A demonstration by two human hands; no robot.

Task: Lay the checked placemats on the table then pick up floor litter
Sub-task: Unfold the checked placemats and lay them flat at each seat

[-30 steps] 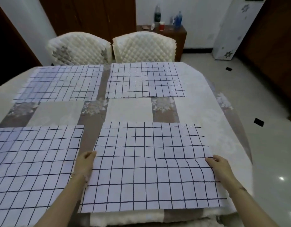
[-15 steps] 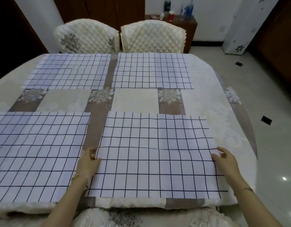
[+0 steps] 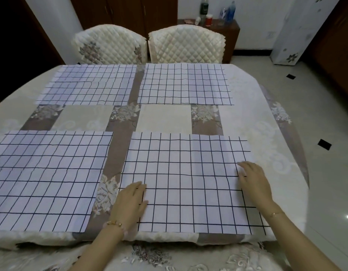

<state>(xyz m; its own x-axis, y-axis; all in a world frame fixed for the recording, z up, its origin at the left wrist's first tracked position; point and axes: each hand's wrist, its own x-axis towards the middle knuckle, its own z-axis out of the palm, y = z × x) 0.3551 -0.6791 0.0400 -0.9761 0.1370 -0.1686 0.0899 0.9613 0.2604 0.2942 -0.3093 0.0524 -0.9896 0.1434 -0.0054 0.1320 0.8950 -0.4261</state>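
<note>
Several white placemats with dark checks lie flat on the table (image 3: 267, 122). The near right placemat (image 3: 187, 173) is under both my hands. My left hand (image 3: 130, 202) rests flat on its left edge with straight fingers. On the mat's right side lies my right hand (image 3: 253, 182), palm down and fingers straight. The near left placemat (image 3: 46, 177) sits beside it. Two more placemats lie at the far side, one at the far left (image 3: 91, 85) and one at the far right (image 3: 185, 84). Small black bits of litter (image 3: 323, 144) (image 3: 291, 76) lie on the floor at the right.
Two quilted cream chairs (image 3: 110, 45) (image 3: 186, 44) stand at the table's far side. A dark cabinet (image 3: 231, 34) with bottles stands behind them. A white floral appliance (image 3: 292, 30) is at the back right. Pale glossy floor tiles (image 3: 325, 106) stretch along the right.
Both hands have moved from the near right placemat's side edges inward onto its surface and now lie flat on it. The camera view has shifted slightly closer and lower.
</note>
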